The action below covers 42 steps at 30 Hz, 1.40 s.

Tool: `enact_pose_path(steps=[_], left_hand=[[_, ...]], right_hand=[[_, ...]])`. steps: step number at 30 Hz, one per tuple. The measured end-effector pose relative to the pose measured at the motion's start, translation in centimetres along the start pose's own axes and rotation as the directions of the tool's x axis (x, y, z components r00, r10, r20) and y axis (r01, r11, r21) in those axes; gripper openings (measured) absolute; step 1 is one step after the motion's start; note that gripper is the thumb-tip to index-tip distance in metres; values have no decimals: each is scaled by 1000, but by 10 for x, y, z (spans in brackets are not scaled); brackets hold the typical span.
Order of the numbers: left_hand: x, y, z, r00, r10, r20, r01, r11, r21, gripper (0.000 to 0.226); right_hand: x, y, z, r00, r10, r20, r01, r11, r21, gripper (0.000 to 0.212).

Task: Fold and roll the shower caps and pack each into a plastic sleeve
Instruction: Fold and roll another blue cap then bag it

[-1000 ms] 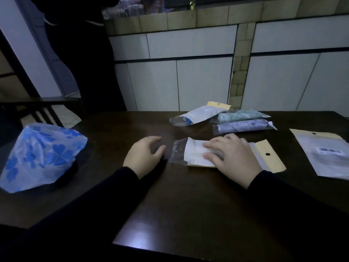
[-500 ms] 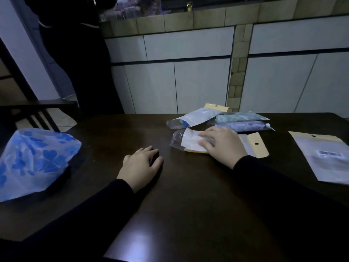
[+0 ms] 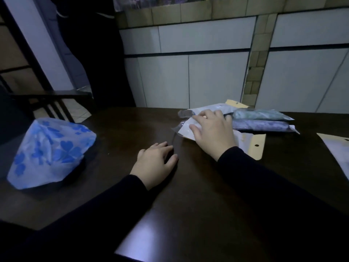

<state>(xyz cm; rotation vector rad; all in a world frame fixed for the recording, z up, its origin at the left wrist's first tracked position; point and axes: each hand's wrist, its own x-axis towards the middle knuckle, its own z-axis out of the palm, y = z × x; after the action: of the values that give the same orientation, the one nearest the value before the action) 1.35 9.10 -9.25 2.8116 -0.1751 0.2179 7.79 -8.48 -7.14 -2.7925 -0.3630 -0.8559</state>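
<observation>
A blue-flowered shower cap (image 3: pixel 51 150) lies loose and puffed up at the table's left. My right hand (image 3: pixel 213 132) rests with spread fingers on a plastic sleeve (image 3: pixel 186 129) that holds a white insert and has a tan header (image 3: pixel 255 146). That sleeve lies against other packs at the back: a grey-white sleeve (image 3: pixel 209 109), a green rolled cap in its sleeve (image 3: pixel 258 114) and a purple rolled cap in its sleeve (image 3: pixel 262 126). My left hand (image 3: pixel 155 163) lies flat on the dark table (image 3: pixel 188 214), holding nothing.
Another flat sleeve with a tan header (image 3: pixel 338 152) lies at the right edge. White cabinet doors (image 3: pixel 188 80) stand behind the table. A dark chair (image 3: pixel 45 103) is at the far left, beside a hanging dark garment (image 3: pixel 90 50).
My right hand has pushed the sleeve away from me, up against the finished packs at the back. My left hand has stayed on the table and let go of the sleeve's open end.
</observation>
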Motion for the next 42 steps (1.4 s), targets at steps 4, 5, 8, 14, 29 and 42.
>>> enact_pose_path(steps=[4, 5, 8, 14, 29, 42], left_hand=[[-12, -10, -23, 999, 42, 4, -41, 996, -83, 33], [-16, -14, -32, 1000, 26, 11, -25, 994, -110, 31], [-27, -35, -60, 998, -33, -54, 27, 994, -110, 27], [-51, -91, -104, 878, -122, -463, 184, 979, 92, 18], [-56, -145, -120, 907, -368, -205, 403, 899, 170, 49], [-40, -95, -119, 803, -118, -584, 177, 983, 44, 33]], right_hand=[[1, -38, -8, 997, -82, 7, 78, 975, 208, 30], [0, -49, -6, 995, -97, 22, 89, 965, 248, 29], [0, -80, 3, 983, -162, 81, 130, 942, 308, 28], [8, -146, 21, 936, -319, 146, 235, 881, 412, 34], [22, -221, 67, 880, -464, 103, 332, 756, 564, 17], [19, -160, 14, 980, -82, -184, 197, 573, 796, 8]])
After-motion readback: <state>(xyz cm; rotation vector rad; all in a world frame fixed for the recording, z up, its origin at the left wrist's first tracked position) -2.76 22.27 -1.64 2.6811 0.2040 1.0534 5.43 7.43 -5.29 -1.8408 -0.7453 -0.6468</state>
